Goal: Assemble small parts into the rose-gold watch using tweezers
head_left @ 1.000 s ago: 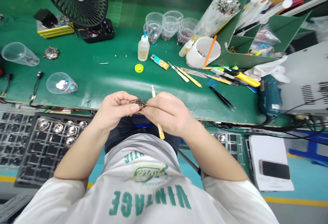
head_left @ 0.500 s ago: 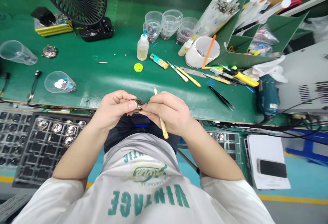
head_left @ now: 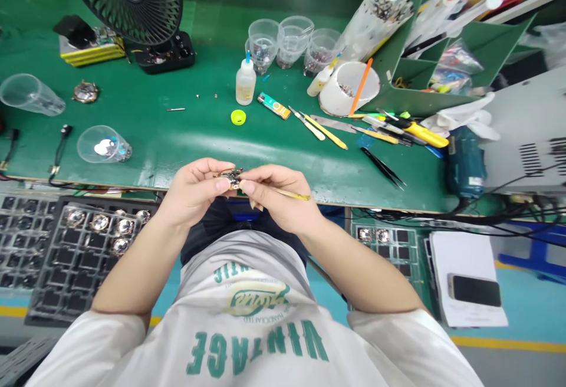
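In front of my body, just over the bench's near edge, my left hand [head_left: 194, 191] pinches a small watch [head_left: 232, 178] between thumb and fingers. Dark and gold metal parts show on it, mostly covered by fingertips. My right hand [head_left: 283, 194] meets it from the other side, thumb and fingertips touching its edge. That same hand has a slim yellow-handled tool [head_left: 294, 194] tucked in it, lying nearly level with its butt end toward the right. The tool's tip is hidden by the fingers.
On the green bench [head_left: 194, 133] lie black tweezers [head_left: 382, 167], a lighter [head_left: 274, 106], a dropper bottle [head_left: 245, 82], a yellow-green cap [head_left: 237, 117] and another watch [head_left: 85, 91]. A fan [head_left: 145, 3] stands at the back left. Watch trays [head_left: 66, 257] sit below the edge.
The yellow-handled tool has swung from nearly upright to nearly level in my right hand. My right fingers have shifted left onto the watch, which now shows more of its face.
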The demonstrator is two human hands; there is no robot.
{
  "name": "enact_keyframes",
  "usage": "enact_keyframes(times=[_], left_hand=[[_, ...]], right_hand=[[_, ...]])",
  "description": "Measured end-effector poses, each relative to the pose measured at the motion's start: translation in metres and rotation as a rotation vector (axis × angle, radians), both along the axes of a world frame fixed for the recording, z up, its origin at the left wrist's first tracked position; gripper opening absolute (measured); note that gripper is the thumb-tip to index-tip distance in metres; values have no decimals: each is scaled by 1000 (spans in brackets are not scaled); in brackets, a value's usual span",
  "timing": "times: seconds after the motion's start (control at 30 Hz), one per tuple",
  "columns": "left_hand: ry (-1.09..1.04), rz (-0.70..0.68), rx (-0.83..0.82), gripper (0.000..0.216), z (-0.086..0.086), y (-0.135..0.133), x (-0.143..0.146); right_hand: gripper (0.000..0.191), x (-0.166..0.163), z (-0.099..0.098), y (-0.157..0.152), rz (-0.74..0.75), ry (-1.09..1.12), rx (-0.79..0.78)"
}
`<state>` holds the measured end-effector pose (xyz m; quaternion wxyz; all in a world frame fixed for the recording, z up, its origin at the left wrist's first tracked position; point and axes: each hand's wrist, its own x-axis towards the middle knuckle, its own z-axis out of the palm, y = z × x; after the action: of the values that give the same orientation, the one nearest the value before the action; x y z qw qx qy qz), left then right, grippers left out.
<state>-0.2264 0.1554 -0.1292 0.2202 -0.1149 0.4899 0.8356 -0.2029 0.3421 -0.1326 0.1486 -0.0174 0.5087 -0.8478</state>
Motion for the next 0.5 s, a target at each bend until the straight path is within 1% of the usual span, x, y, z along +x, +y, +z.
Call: enact_keyframes(times=[0.17, 0.33, 0.5], left_hand=[[26, 18, 24, 47, -2, 0, 2], [65, 2, 19, 45, -3, -2, 2], [85, -1, -27, 48, -4, -3, 3]], right_hand=[[29, 2, -5, -8, -37, -144, -71], [30, 1, -1, -9, -32, -170, -115], [30, 1, 2, -10, -32, -209, -145]])
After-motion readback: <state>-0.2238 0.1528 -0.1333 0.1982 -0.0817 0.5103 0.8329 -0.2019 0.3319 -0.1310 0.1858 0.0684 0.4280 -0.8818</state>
